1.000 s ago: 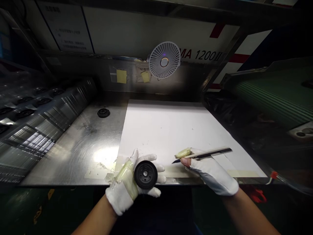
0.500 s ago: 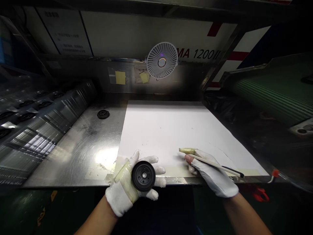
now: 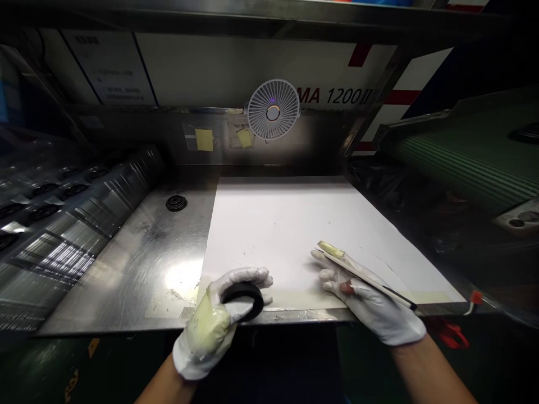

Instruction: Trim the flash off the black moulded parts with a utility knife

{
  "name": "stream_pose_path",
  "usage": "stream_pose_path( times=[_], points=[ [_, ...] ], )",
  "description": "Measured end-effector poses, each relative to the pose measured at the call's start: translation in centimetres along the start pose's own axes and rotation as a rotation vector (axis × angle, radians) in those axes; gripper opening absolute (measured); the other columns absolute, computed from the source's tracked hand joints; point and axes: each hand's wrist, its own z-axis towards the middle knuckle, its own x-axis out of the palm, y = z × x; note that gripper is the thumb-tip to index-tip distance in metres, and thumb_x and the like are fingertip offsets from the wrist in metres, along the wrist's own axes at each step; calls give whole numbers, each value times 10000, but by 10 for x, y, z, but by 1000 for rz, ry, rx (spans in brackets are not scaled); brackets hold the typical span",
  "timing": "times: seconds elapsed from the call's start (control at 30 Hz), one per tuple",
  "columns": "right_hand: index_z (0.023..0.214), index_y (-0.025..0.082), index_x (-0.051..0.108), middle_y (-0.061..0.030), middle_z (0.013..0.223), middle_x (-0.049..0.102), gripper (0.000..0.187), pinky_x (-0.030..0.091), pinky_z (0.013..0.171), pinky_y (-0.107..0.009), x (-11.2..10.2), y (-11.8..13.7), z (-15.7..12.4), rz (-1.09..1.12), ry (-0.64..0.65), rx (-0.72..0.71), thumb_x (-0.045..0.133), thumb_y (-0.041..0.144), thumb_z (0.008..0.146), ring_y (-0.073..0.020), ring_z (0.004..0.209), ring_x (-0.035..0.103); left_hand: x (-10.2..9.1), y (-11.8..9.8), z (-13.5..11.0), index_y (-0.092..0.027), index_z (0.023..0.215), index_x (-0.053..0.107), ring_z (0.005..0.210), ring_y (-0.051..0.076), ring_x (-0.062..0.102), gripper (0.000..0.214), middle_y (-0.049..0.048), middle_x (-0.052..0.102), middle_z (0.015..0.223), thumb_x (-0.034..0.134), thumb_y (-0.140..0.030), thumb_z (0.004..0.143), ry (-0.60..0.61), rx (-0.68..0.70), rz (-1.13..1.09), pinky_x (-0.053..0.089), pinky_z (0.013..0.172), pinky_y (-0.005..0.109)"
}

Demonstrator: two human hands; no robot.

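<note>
Apparently midway through

The metal bench (image 3: 160, 241) has trays (image 3: 76, 247) of dark parts (image 3: 44, 211) along its left edge and a white sheet (image 3: 273, 210) toward its right. At the front edge, the left hand (image 3: 214, 320) grips a round black part (image 3: 246, 289), seemingly mid-handling; the right hand (image 3: 370, 306), loosely curled, holds a slim tool (image 3: 398, 297). A black disc (image 3: 176, 203) lies toward the far left corner; which parts are finished cannot be told.

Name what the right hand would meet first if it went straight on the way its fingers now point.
The right hand would probably meet the white sheet first, though its height above it is unclear; if it passed over, the metal back panel looks next in line.
</note>
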Motion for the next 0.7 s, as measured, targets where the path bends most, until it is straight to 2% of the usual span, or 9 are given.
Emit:
stream_pose_path(
  times=[0.07, 0.17, 0.33, 0.43, 0.57, 0.7],
  points=[
    [1224, 269, 483, -81, 1261, 464, 513, 454, 868, -394, -4, -4, 1, -18, -10, 11, 633, 288, 734, -210, 917, 533, -3, 1, -2, -177, 1006, 642, 1061, 298, 549, 340, 116, 598, 1145, 601, -26, 704, 7, 38, -9, 425, 926, 444],
    [1254, 290, 450, -78, 1297, 452, 550, 440, 903, -426, -5, -7, 2, -23, -20, -13, 635, 297, 736, -229, 943, 539, -9, 5, -3, -229, 873, 665, 1088, 286, 536, 314, 44, 642, 1067, 620, 5, 668, 23, 76, -240, 423, 925, 474],
    [1233, 281, 494, -76, 1294, 469, 525, 455, 914, -447, -2, -6, 2, -93, -70, -42, 655, 322, 735, -287, 997, 544, -16, 3, -4, -308, 808, 649, 1051, 198, 566, 377, -72, 669, 948, 616, 27, 640, 83, 57, -555, 482, 865, 369],
    [1237, 291, 492, -77, 1265, 494, 493, 467, 904, -468, -3, -8, 2, -149, -70, -85, 633, 345, 768, -302, 994, 550, -16, 0, -3, -328, 777, 637, 1020, 151, 581, 418, -117, 668, 899, 597, 58, 623, 64, 11, -631, 493, 850, 321],
    [1206, 281, 535, -85, 1239, 515, 474, 420, 953, -499, -6, -12, 2, -229, -83, -96, 662, 340, 753, -318, 1016, 541, -17, -1, -2, -350, 796, 635, 1006, 127, 587, 459, -135, 672, 903, 564, 71, 626, 62, 5, -685, 496, 847, 300],
    [1200, 304, 526, -80, 1236, 516, 469, 448, 924, -479, -6, -12, 2, -113, -83, -44, 656, 355, 752, -283, 972, 566, -22, 2, -3, -350, 828, 634, 1041, 126, 569, 480, -130, 673, 947, 526, 76, 636, 123, 20, -724, 483, 875, 304]
  ],
)
